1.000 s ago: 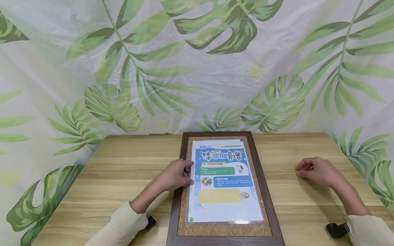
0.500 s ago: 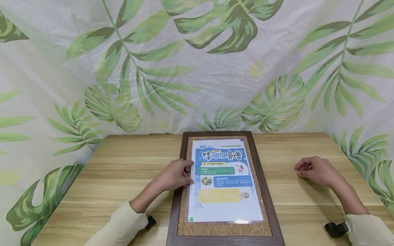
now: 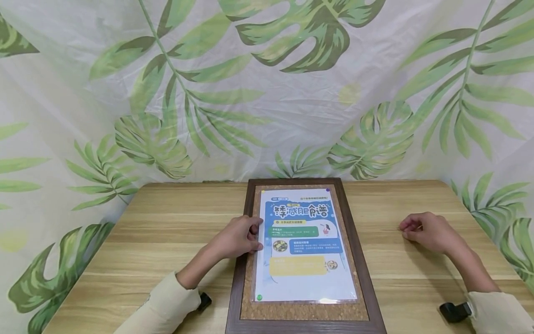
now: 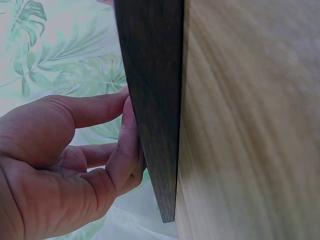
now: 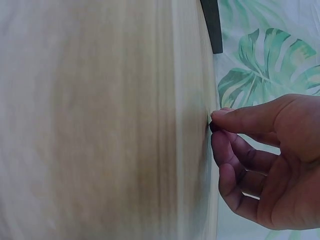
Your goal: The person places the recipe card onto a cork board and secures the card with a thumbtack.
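A blue and white printed poster (image 3: 306, 287) lies on a cork board (image 3: 306, 311) with a dark wooden frame (image 3: 233, 297). Pins hold three of its corners: a yellow one (image 3: 263, 191), a purple one (image 3: 327, 189) and a green one (image 3: 259, 297). The fingertips of my left hand (image 3: 235, 237) rest on the poster's left edge, across the frame, with the fingers loosely bent. To the right of the board, my right hand (image 3: 429, 232) pinches a tiny dark push pin (image 5: 214, 127) between thumb and forefinger, low over the table. Its other fingers are curled.
The board lies on a wood-grain table (image 3: 175, 208). A leaf-patterned cloth (image 3: 292, 116) hangs behind the table's far edge. Black wrist devices sit at both cuffs, one by the left sleeve (image 3: 167, 301) and one by the right sleeve (image 3: 498, 311).
My right hand has shifted very slightly to the left. The left hand, the board and the poster have stayed in place.
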Demonstrator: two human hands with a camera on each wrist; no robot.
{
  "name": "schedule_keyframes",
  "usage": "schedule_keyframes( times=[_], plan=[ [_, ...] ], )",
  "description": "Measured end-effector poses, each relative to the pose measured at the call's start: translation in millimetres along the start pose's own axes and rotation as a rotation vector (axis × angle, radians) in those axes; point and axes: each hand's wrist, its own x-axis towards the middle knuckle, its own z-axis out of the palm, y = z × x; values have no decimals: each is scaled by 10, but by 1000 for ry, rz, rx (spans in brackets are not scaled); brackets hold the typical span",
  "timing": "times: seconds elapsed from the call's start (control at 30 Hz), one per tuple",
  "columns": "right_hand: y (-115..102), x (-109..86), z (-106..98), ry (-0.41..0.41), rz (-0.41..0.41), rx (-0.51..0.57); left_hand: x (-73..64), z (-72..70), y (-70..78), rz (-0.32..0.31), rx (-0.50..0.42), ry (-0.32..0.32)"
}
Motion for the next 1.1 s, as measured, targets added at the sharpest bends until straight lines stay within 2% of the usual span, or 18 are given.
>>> schedule_keyframes(
  times=[0.47,1.1],
  plan=[
    [-172,-19,24,2,-9,28,6,-5,-14,26,-1,-4],
    [-444,-56,90,-7,-16,84,3,-4,-7,7,-3,-4]
  ],
)
